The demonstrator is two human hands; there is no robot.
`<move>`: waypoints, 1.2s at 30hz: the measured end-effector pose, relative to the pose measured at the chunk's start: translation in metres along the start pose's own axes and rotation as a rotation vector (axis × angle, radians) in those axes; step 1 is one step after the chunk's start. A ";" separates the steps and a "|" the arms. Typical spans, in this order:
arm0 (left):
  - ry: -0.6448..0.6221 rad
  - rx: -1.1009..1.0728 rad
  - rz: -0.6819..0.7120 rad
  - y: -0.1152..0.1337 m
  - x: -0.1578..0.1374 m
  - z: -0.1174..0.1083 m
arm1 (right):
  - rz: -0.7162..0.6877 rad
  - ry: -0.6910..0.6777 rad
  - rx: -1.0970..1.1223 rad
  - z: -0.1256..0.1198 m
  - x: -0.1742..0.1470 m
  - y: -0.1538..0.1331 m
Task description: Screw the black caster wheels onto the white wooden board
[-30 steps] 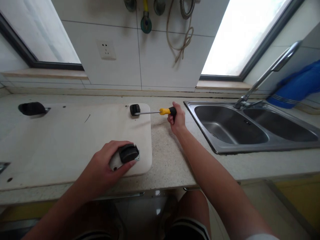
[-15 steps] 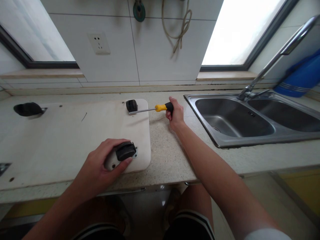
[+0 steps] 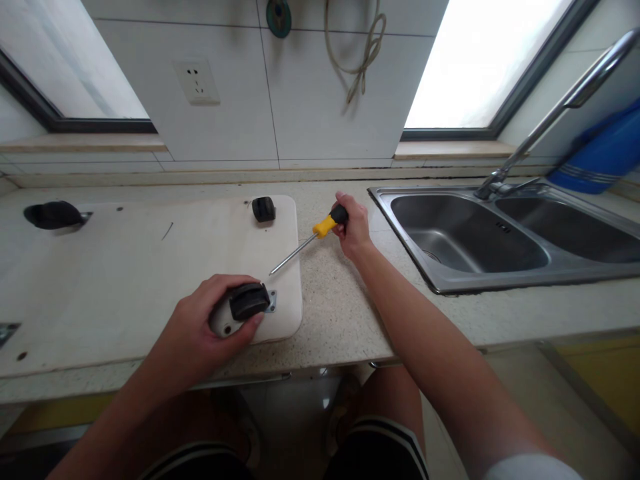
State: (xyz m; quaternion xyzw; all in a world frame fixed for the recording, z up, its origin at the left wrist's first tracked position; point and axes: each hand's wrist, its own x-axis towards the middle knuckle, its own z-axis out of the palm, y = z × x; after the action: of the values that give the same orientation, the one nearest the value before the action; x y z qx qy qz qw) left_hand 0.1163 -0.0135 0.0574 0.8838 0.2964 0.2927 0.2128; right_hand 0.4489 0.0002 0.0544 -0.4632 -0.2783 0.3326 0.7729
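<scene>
My left hand (image 3: pixel 213 317) grips a black caster wheel (image 3: pixel 249 301) near the front right corner of a white board (image 3: pixel 205 253). A metal mounting plate (image 3: pixel 273 301) with screw holes shows beside the wheel. In my right hand (image 3: pixel 353 223) is a screwdriver (image 3: pixel 324 227) with a yellow and black handle. Its shaft slants down to the left, and the tip is just above and right of the held wheel, apart from it. Another black caster (image 3: pixel 263 209) sits at the board's far right corner, and a third caster (image 3: pixel 54 215) at its far left.
The board lies on a speckled countertop (image 3: pixel 330 307). To the right is a steel double sink (image 3: pixel 435 283) with a tall faucet (image 3: pixel 565 107). A bare metal plate (image 3: pixel 7 332) is at the board's left edge. A socket (image 3: pixel 197 81) is on the tiled wall.
The screwdriver's tip has swung from beside the far right caster down toward the held one. My left hand keeps its grip on the wheel with little movement.
</scene>
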 end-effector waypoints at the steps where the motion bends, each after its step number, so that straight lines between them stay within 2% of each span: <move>1: 0.000 -0.001 0.002 0.000 0.000 0.000 | 0.006 -0.026 -0.018 0.000 -0.001 0.000; 11: 0.004 -0.005 -0.013 0.000 -0.001 0.001 | 0.033 -0.236 -0.211 0.006 -0.012 0.002; 22: 0.010 0.004 0.028 -0.002 -0.002 0.000 | 0.100 -0.239 -0.262 0.005 -0.008 -0.002; 36: 0.018 0.002 0.051 -0.003 -0.001 0.002 | 0.112 -0.231 -0.306 0.004 -0.008 -0.006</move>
State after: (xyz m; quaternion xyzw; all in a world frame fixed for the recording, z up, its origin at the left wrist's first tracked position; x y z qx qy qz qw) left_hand 0.1153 -0.0127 0.0541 0.8887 0.2758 0.3057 0.2016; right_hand 0.4426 -0.0057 0.0605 -0.5489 -0.3862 0.3796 0.6368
